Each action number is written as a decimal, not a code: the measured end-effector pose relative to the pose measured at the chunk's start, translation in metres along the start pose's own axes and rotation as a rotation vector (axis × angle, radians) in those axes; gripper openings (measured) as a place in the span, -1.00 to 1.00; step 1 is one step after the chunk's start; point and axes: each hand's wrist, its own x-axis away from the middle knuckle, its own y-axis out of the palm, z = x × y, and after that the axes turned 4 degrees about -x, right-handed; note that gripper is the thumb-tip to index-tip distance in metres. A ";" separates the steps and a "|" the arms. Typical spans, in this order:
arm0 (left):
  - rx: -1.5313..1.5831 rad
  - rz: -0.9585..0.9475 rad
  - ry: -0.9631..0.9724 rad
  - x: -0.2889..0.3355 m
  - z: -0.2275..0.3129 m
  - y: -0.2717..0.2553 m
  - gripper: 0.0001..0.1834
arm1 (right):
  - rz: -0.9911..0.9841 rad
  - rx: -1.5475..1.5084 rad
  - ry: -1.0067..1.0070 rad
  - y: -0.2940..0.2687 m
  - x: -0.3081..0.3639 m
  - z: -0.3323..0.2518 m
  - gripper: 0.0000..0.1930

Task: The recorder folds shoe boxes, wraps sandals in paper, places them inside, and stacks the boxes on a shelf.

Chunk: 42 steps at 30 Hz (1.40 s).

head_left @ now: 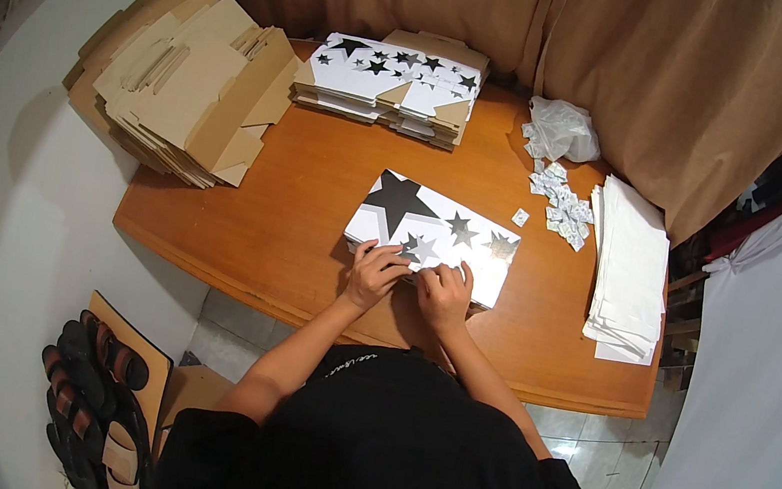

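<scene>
A white shoebox-shaped carton point(441, 214) printed with black and grey stars sits closed on the wooden table in front of me. Its long near edge is under both hands. My left hand point(375, 272) bends its fingers over the near left part of the top, gripping the edge. My right hand point(444, 294) is curled at the middle of that same edge, its fingers pressed on the rim and the thumb side towards the left hand. What the fingertips do on the carton's front side is hidden by the hands.
Flat star-printed cartons point(385, 82) are stacked at the back, and folded brown cardboard point(183, 77) is piled at the left. Small white packets point(563, 208) lie by a plastic bag point(564, 132). White paper sheets point(629, 265) are stacked at the right. Sandals point(101, 393) stand at lower left.
</scene>
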 end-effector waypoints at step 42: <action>0.877 -0.021 -0.891 0.098 -0.043 -0.255 0.02 | -0.333 -1.055 0.181 0.063 -0.008 -0.177 0.21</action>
